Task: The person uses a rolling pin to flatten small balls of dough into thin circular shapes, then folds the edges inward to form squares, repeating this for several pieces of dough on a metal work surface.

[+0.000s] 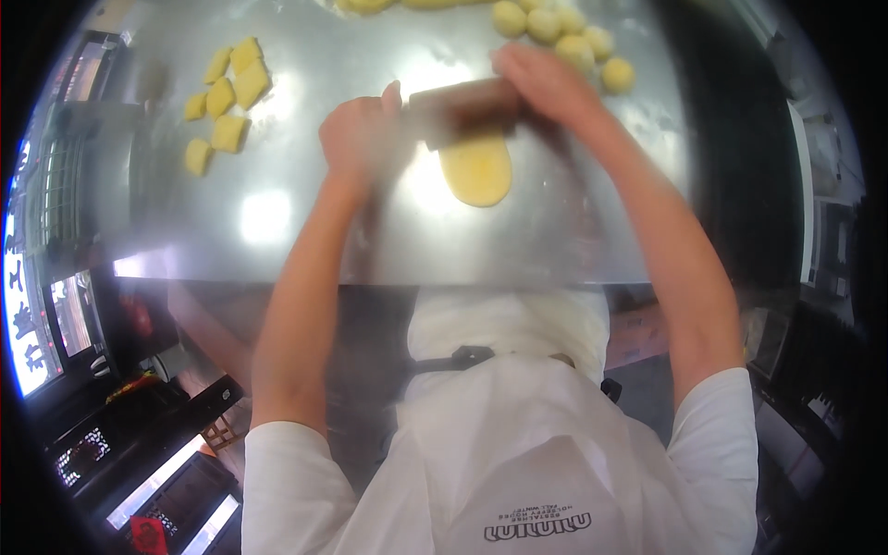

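Note:
A brown rolling pin point(463, 107), blurred by motion, lies across the far end of a flattened oval of yellow dough point(479, 170). My left hand point(359, 132) is closed around the pin's left end, with the thumb pointing up. At the other end my right hand point(544, 80) grips the pin, and its fingers reach close to a group of round yellow dough balls point(574, 52). The near part of the flattened dough shows on the metal surface; its far part is hidden under the pin.
Several cut yellow dough pieces point(229, 132) lie at the left of the shiny metal table point(312, 236). More yellow dough point(430, 2) is cut off by the top of the view. The table's front edge point(381, 283) runs just before my body. Dark shelving point(83, 430) stands lower left.

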Demonstrator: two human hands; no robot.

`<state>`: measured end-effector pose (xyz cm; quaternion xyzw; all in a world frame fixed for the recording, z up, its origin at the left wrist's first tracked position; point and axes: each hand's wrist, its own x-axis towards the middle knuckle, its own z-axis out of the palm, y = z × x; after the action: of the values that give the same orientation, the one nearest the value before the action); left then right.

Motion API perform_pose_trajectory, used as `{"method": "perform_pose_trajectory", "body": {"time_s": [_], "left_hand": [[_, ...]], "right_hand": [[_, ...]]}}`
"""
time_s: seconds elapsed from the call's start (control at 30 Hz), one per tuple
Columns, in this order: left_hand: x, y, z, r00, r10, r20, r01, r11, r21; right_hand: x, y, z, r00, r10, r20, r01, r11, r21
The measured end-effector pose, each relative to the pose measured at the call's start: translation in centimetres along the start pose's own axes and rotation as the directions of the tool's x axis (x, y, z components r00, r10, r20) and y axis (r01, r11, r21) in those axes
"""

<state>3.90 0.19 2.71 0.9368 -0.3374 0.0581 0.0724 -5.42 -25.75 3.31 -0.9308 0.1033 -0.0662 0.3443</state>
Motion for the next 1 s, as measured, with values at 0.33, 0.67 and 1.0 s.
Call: {"method": "perform_pose_trajectory", "body": {"time_s": [0.33,0.67,1.0], "left_hand": [[-12.2,4.4,-1.1,0.991,-0.121,-0.059,0.103,0.965,-0.242],[-2.6,6.1,0.7,0.992,-0.123,-0.013,0.081,0.726,-0.683],[-2.9,6.6,-2.5,0.962,0.011,0.273,0.178,0.734,-0.656]], "right_hand": [[-14.1,-3.9,-2.2,0.986,0.002,0.167,0.015,0.994,-0.104],[-17.9,3.5,-4.7,0.881,0.444,-0.161,-0.387,0.874,0.293],[-19.0,2.5,-5.0,0.694,0.628,-0.352,-0.494,0.771,0.402]]}}
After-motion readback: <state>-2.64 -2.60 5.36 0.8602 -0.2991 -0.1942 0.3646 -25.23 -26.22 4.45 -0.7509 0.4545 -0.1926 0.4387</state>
